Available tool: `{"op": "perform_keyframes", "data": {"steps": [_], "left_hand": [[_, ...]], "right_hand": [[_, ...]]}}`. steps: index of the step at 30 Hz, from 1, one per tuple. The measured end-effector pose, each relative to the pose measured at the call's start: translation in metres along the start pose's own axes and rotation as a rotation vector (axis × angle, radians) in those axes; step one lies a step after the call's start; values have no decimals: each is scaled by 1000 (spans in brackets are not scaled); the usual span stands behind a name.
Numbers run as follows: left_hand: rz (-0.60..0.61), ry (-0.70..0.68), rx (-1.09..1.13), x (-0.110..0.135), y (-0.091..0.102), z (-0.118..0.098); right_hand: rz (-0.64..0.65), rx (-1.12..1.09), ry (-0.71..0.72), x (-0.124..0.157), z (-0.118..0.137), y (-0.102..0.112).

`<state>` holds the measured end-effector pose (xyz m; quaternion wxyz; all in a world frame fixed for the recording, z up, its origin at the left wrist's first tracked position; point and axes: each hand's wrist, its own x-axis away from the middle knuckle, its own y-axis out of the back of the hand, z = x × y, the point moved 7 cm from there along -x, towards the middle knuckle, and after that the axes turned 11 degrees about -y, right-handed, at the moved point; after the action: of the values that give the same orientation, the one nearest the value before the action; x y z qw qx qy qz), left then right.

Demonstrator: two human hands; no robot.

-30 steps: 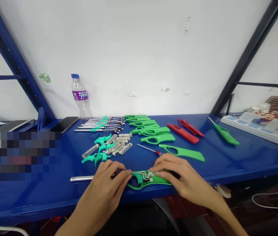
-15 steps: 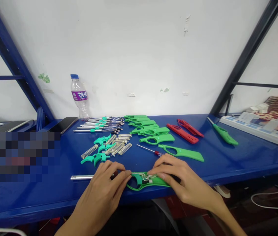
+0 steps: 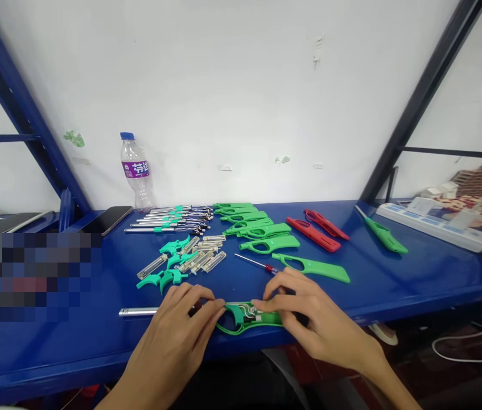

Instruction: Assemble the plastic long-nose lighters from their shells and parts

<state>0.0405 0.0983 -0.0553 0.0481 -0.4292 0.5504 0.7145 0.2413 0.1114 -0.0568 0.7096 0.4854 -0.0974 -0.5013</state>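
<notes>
In front of me on the table lies an opened utility lighter, its green half-shell [image 3: 271,319] facing up with white wires [image 3: 247,310] and a teal trigger [image 3: 236,312] inside. A silver metal tube [image 3: 138,312] sticks out to the left, partly covered by my left hand [image 3: 181,327]. That hand is closed on the lighter, thumb and fingertips pinching its edge by the trigger. My right hand [image 3: 315,313] is closed too, its fingertips pressed together at the wires inside the shell. What they pinch is hidden. It also covers the shell's right end.
Behind my hands lie teal triggers [image 3: 172,277], clear fuel tanks [image 3: 201,260], metal tubes with wires [image 3: 159,229], green shells [image 3: 270,244], red shells [image 3: 315,234] and a screwdriver [image 3: 253,262]. A finished-looking green lighter [image 3: 383,236], power strip [image 3: 437,228], bottle [image 3: 137,176] and phone [image 3: 110,220] stand farther off.
My right fingertips have shifted slightly left along the wires, and the fingers are more bent. My left hand keeps its grip. The whole view has moved a little.
</notes>
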Motion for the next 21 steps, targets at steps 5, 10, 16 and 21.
{"op": "perform_keyframes", "data": {"steps": [5,10,16,21], "left_hand": [[-9,-7,-5,2,-1,-1],[-32,-80,-99,4,0,-5],[30,-99,-94,2,-1,-7],[6,-104,-91,3,1,-10]], "right_hand": [[-20,-8,-1,1,-1,0],[-43,21,19,1,-3,-4],[-8,21,-21,-1,-4,-8],[1,28,2,0,-1,-8]]}}
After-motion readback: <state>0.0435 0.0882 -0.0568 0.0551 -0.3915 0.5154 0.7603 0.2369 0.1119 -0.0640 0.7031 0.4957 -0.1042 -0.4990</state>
